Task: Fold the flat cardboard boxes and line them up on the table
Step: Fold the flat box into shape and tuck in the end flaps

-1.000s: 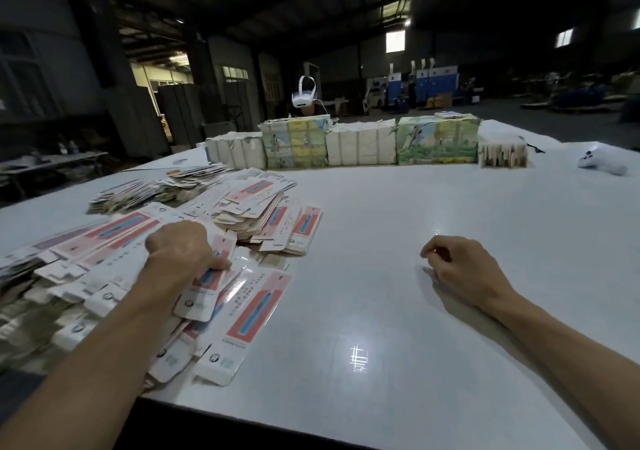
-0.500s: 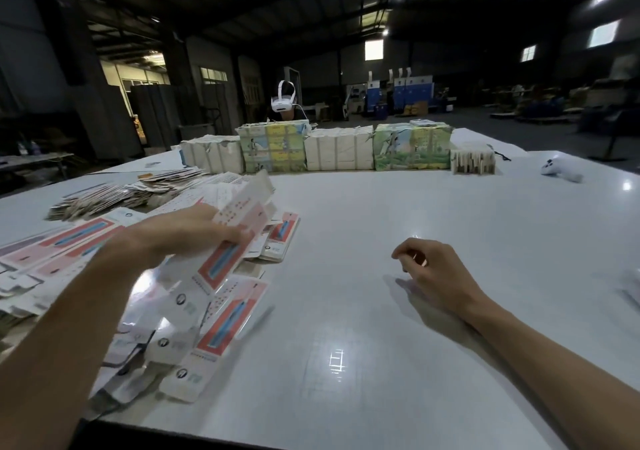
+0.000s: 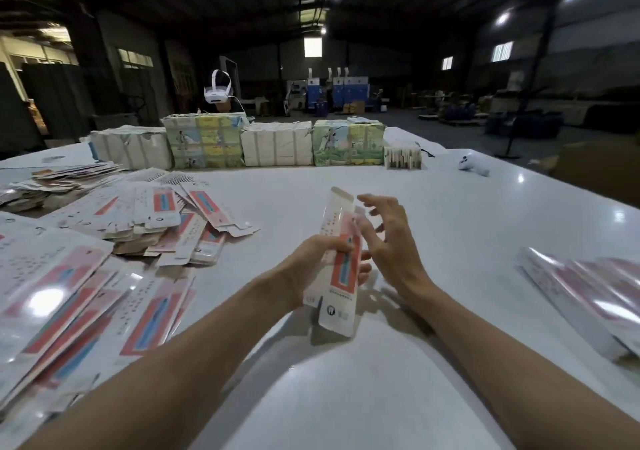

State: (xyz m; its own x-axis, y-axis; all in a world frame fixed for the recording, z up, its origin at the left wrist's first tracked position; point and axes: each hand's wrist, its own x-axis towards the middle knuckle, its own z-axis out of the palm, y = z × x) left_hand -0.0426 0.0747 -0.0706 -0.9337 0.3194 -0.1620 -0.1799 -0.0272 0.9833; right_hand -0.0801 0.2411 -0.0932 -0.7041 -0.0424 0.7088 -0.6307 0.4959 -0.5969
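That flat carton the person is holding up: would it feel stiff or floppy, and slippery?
Probably fairly stiff: the flat carton stands straight above the left hand gripping its middle. Likely light, held one-handed. Glossy like the glinting pile, maybe slippery.

Single wide view from the person's head; faces forward and down; the table (image 3: 467, 214) lies near.

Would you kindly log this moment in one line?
left hand: grips flat box | right hand: spread beside it | fold: pending

flat box (image 3: 341, 262) now lifted between hands
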